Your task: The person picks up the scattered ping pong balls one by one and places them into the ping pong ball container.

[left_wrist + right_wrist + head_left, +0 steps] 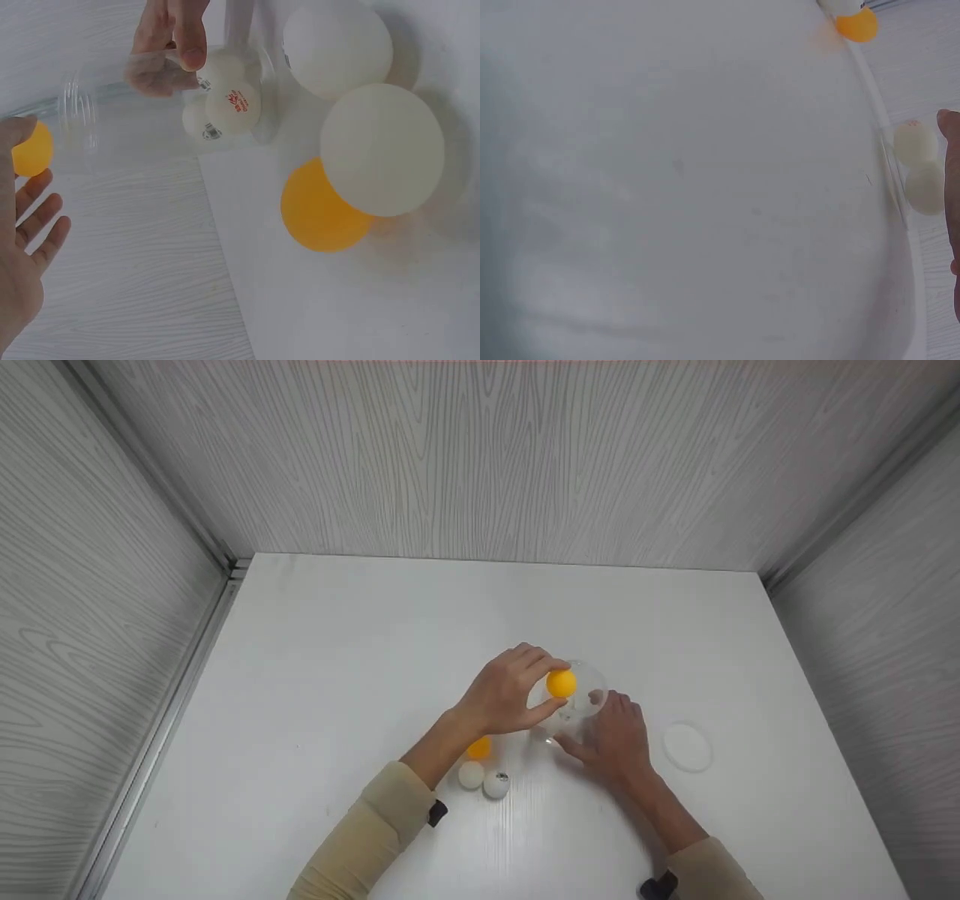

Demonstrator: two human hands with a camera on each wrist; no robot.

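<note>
My left hand (504, 690) pinches an orange ping-pong ball (561, 683) between thumb and fingertips, over the mouth of a clear plastic jar (592, 679). The jar stands upright, and my right hand (619, 739) grips it low down, thumb on one side and fingers on the other. Several white ping-pong balls (233, 107) with printed marks lie at the jar's bottom in the left wrist view. On the table beside the jar, below my left wrist, rest another orange ball (479, 748) and two white balls, one plain (471, 775) and one printed (496, 785).
A white round lid or ring (667, 744) lies flat on the white table (360, 660), right of my right hand. Grey wood-grain panels (480, 457) enclose the table at the back and both sides.
</note>
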